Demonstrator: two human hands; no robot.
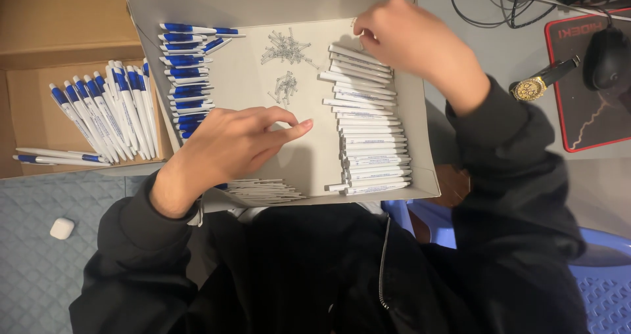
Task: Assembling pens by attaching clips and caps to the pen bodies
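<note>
Over the white box on the person's lap, the right hand pinches the far end of the top barrel in the white stack, fingers pressed together. Barrels lie crosswise, long axis left-right. Left hand rests mid-box, thumb and forefinger nearly touching, holding nothing I can tell; springs lie just beyond it, blue pens leftward

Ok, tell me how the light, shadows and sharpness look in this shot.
Head view: even, soft indoor light, no glare. The left hand casts a soft shadow on the white tray; the right hand darkens the tray corner under it. The white pen barrels are sharp, the small springs slightly soft; the black jacket loses detail.
</note>
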